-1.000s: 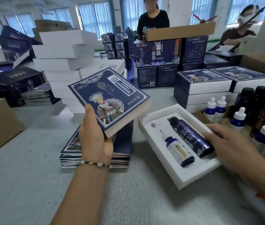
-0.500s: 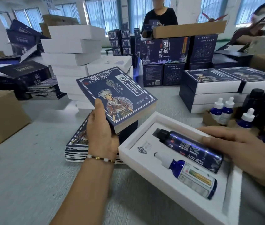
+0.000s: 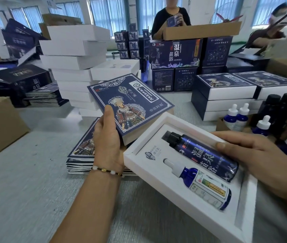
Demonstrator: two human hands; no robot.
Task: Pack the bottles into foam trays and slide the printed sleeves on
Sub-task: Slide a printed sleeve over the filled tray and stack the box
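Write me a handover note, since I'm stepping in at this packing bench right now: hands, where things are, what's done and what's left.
Left hand holds an opened printed sleeve above the flat sleeve stack.
Right hand holds the foam tray by its far side, thumb on the tall dark bottle.
Done: the tall bottle and the dropper bottle lie in their slots.
Left: slide the sleeve over this tray, then pack the loose bottles on the right.

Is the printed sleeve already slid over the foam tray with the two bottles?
No, the left hand holds the printed sleeve up beside the foam tray, whose two bottles lie uncovered.
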